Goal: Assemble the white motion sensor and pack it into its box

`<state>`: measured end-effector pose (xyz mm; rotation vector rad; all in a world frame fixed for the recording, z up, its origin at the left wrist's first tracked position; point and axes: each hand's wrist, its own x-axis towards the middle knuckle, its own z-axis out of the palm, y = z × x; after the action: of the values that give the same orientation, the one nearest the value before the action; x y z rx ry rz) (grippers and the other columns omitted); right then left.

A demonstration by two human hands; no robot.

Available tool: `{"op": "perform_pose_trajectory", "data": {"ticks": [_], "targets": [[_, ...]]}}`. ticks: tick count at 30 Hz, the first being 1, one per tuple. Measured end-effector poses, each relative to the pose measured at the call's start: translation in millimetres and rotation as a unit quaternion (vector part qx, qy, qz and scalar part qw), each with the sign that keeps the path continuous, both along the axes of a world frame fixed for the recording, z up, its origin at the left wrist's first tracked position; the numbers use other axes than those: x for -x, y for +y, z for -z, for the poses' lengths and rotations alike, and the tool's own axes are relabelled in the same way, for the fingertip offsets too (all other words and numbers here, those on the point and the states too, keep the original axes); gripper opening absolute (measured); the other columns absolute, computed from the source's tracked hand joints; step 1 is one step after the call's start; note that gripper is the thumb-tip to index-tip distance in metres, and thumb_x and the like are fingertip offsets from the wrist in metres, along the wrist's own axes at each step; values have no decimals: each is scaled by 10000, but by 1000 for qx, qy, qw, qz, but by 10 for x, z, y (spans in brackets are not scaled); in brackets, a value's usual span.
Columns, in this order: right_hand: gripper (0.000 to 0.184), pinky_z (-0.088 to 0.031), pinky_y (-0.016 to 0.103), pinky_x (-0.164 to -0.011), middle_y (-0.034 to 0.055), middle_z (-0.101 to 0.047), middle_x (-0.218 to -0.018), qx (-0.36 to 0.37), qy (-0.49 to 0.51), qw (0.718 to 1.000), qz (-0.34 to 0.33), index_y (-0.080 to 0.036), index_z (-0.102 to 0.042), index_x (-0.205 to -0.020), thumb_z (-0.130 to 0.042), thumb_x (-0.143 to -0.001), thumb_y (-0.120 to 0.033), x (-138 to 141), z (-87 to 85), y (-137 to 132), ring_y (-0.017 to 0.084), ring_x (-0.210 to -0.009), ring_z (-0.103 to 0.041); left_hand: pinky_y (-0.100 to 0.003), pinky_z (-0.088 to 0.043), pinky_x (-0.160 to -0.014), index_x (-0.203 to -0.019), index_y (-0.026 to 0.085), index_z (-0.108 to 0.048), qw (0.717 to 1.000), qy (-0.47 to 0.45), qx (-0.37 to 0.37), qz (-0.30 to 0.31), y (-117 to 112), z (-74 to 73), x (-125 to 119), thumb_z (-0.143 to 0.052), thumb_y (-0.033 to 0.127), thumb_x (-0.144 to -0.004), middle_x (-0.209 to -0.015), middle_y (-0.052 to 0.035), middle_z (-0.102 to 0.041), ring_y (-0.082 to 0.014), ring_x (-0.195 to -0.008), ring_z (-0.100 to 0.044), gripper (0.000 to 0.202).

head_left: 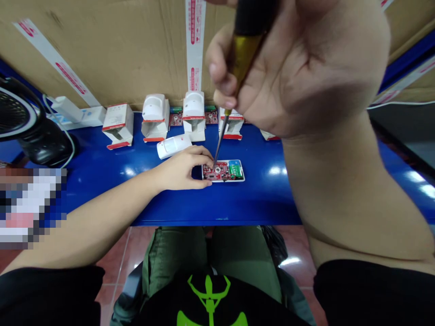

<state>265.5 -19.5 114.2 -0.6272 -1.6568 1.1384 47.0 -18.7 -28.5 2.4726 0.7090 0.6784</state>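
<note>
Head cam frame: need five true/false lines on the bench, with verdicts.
1. The right hand grips a screwdriver with its tip on the red circuit board. True.
2. The left hand holds the screwdriver too. False: its fingers are on the board's edge and the right hand alone grips the tool.
3. The board sits in a white plastic base. True.
4. A green battery lies at the board's end nearest the left hand. False: it is at the end toward the right hand.
5. A white sensor cover lies toppled on the blue bench, just beyond the left hand. True.
</note>
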Motion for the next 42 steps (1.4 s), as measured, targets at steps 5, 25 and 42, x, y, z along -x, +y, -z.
{"op": "perform_pose_trajectory", "data": {"ticks": [5, 25, 42], "targets": [[111, -685, 335, -875, -34, -765, -1096, -70, 20, 997, -40, -328, -598, -1031, -622, -1132, -287, -20, 48, 66, 186, -990, -775, -476, -655, -1093, -1150, 204, -832, 1000, -6, -6, 3, 1, 8, 5, -873, 366, -946, -1271, -131, -786, -298, -1139, -784, 264], [395, -416, 273, -463, -85, -556, -709, -85, 81, 993, 4, -302, -540, -920, -794, -1065, -567, 81, 39, -38, 113, -551, -476, -478, -646, -1114, -1163, 185, -827, 1000, -3, -7, 9, 2, -3, 2, -859, 372, -966, -1290, -143, -791, -301, -1160, -783, 273], [531, -551, 274, -476, 4, -726, -889, 69, -148, 986, 37, -427, -685, -1313, -818, -937, -779, -165, 7, 196, 252, -830, -796, -485, -651, -1105, -1156, 182, -826, 1000, -2, -10, 7, 7, 7, -2, -854, 381, -957, -1286, -144, -791, -305, -1154, -786, 282]]}}
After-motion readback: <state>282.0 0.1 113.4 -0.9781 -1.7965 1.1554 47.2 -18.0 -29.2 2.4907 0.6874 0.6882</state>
